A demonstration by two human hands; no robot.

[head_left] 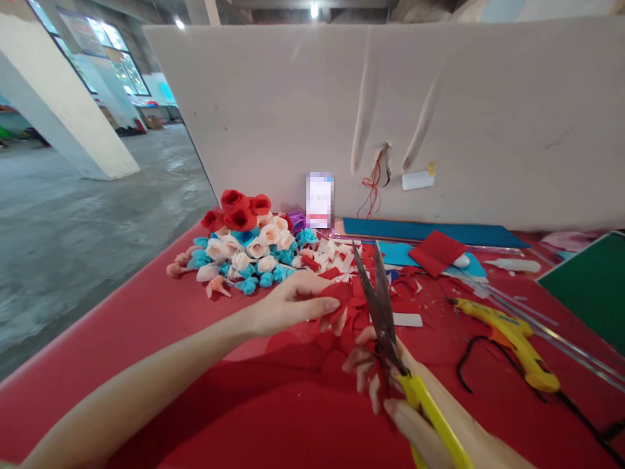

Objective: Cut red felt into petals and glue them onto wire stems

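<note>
My left hand pinches a thin red paper piece between thumb and fingers, over the red tabletop. My right hand grips a pair of scissors with yellow handles. Their metal blades point up and away from me, parted, just to the right of the red paper. The blades do not visibly touch it. Something red shows among my right fingers, too blurred to name. Beneath and behind both hands lie red and white paper scraps.
Red, white and blue paper flowers are heaped at the back left beside a propped phone. A yellow glue gun with a black cord lies at right. Blue sheets, a red square and a white bottle lie behind.
</note>
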